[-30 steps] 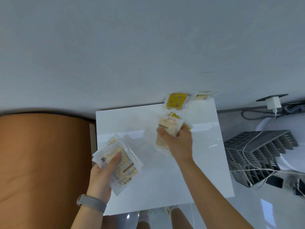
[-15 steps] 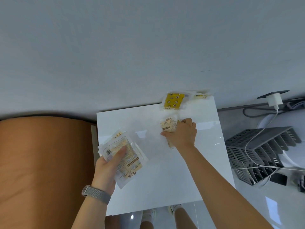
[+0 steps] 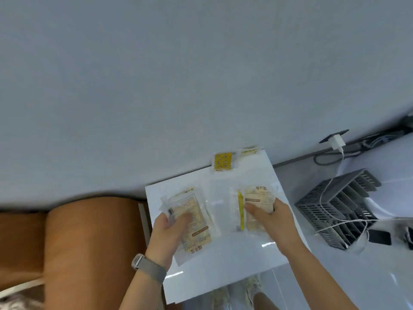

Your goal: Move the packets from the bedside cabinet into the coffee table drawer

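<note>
The white bedside cabinet (image 3: 223,271) stands below me against the grey wall. My left hand (image 3: 166,234) grips a stack of clear packets (image 3: 192,222) with beige labels above the cabinet's left part. My right hand (image 3: 271,220) holds another beige packet (image 3: 257,199), with a packet showing a yellow strip (image 3: 239,209) beside it. A yellow packet (image 3: 223,161) leans at the cabinet's back edge against the wall, and one more pale packet (image 3: 249,151) lies to its right.
An orange-brown padded headboard (image 3: 85,238) borders the cabinet on the left. To the right stand a grey slotted rack (image 3: 335,206) with a white cable, a white charger (image 3: 337,142) in a wall socket and a dark phone (image 3: 380,237) on the floor.
My right hand has lifted the beige packet off the cabinet top and drawn it toward me. My left hand with its stack has shifted slightly. The camera has moved closer.
</note>
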A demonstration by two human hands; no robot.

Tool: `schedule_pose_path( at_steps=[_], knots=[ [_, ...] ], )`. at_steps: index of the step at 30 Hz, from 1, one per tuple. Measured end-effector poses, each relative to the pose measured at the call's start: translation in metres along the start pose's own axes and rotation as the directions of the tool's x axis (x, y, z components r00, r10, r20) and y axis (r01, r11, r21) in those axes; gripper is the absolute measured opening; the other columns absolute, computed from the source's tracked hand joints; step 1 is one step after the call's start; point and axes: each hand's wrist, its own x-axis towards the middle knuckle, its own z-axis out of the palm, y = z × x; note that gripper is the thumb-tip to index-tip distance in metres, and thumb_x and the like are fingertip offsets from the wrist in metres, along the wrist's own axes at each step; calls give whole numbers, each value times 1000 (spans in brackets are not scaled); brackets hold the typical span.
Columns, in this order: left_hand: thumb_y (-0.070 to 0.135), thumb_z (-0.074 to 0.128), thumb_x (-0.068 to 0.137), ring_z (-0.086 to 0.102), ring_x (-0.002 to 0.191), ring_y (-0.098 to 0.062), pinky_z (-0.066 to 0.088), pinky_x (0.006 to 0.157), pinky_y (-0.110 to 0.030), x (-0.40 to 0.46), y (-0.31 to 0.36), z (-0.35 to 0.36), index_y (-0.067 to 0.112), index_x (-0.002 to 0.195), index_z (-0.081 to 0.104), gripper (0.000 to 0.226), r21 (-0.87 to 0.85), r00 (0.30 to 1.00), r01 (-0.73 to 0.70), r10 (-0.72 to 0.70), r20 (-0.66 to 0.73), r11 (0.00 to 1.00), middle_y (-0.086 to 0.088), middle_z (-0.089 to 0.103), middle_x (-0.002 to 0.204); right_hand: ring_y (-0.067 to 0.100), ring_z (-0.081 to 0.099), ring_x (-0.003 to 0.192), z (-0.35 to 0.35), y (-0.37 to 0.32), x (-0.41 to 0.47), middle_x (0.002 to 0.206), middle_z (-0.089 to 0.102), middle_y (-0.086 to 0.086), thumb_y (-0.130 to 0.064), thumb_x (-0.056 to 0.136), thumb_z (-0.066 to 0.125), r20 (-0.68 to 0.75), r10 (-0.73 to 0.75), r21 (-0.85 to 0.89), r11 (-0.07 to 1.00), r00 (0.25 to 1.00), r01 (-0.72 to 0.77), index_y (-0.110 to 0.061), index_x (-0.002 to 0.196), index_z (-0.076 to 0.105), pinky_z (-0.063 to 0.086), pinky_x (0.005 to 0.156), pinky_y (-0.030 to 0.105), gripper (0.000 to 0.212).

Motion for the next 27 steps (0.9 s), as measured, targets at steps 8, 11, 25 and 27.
schedule_pose_path(
  at_steps=[8, 11, 25, 27],
  knots=[
    [11, 62, 88, 63, 75, -14, 54, 75, -33, -115, 113, 90, 15, 80, 52, 13, 214, 952, -223, 165, 258, 951, 3, 61, 81, 6, 72, 74, -131, -79, -158, 84, 75, -8, -14, 83, 70, -310, -47, 418, 890, 949, 180, -22, 92, 69, 57, 70, 28, 13],
    [12, 64, 87, 69, 89, -18, 57, 83, -38, -160, 135, 121, 15, 97, 60, 11, 265, 918, -268, 161, 363, 926, 1, 70, 95, 14, 73, 81, -172, -85, -216, 88, 76, -5, -17, 83, 70, -399, 17, 508, 836, 917, 206, -22, 95, 69, 55, 78, 36, 14],
    [10, 64, 89, 71, 88, -19, 57, 82, -38, -399, 42, 299, 21, 88, 67, 12, 394, 551, -572, -19, 835, 719, 1, 74, 93, 16, 74, 73, -309, 99, -492, 84, 76, 0, -17, 80, 72, -728, 358, 660, 596, 584, 458, -13, 97, 68, 59, 56, 27, 18],
    [11, 64, 89, 71, 87, -16, 58, 80, -35, -448, 2, 320, 19, 93, 67, 10, 401, 474, -602, -95, 876, 690, -2, 74, 99, 15, 73, 72, -320, 139, -544, 84, 76, 0, -16, 81, 71, -758, 430, 649, 571, 491, 502, -12, 99, 68, 58, 55, 26, 19]
  ],
)
